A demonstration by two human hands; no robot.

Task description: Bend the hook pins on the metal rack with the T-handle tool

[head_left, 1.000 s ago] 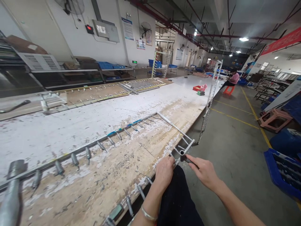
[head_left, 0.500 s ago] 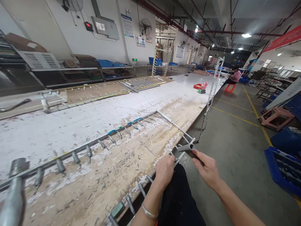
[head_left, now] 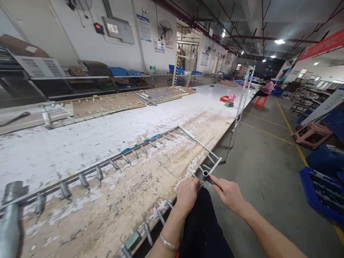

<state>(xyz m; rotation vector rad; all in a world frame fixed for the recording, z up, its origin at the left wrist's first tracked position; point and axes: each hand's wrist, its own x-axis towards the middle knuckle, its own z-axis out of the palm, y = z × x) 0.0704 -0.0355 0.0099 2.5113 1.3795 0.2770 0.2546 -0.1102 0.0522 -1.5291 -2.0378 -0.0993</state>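
Observation:
A long metal frame (head_left: 157,138) lies on the worktable, with several grey coil springs (head_left: 98,172) hooked along its far rail. More springs (head_left: 148,233) line the near side by the table edge. My left hand (head_left: 186,195) is closed at the near rail by the frame's right end; what its fingers pinch is hidden. Close beside it, my right hand (head_left: 228,191) grips the dark handle of a tool with a hollow, tube-shaped grey head (head_left: 205,174). That head is over the near rail, just right of my left fingers, its round opening facing me.
The worn white worktable (head_left: 113,125) stretches far ahead. Another spring-lined frame (head_left: 107,104) lies at its back. An upright metal rack (head_left: 239,114) stands at the table's right edge. On the floor at right are a blue crate (head_left: 319,197) and a pink stool (head_left: 313,135). A person (head_left: 267,87) sits farther off.
My right hand has brought the tube-headed tool left and down, closer to my left hand. Its head has turned from lying sideways to point more toward me. My left hand stays nearly in place.

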